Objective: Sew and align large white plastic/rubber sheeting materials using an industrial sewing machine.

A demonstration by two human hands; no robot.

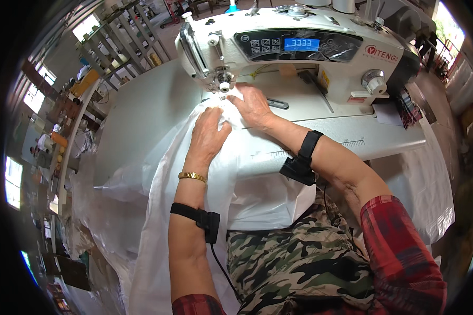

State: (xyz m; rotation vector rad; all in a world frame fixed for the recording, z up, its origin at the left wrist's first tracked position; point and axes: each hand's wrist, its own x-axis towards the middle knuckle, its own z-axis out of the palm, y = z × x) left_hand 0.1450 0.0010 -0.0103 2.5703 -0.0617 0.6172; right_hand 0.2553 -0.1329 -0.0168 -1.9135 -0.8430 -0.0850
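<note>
A white sewing machine [294, 58] stands across the far side of the table, its needle head lit up at the left end. White cloth [165, 210] runs from under the presser foot over the table's front edge and down past my lap. Just in front of the foot, my left hand [207, 134] grips the cloth with bent fingers, thumb toward the right. My right hand [251, 106] is close beside the needle on its right, pinching the cloth's edge between thumb and fingers. The fingertips and the needle point are partly lost in glare.
The pale machine table [136, 121] extends left, with a ruler scale [352, 143] along its front. Dark scissors or tweezers [316, 86] lie under the machine arm. More white sheeting [425, 184] hangs at the right. A shelf rack [121, 44] stands at far left.
</note>
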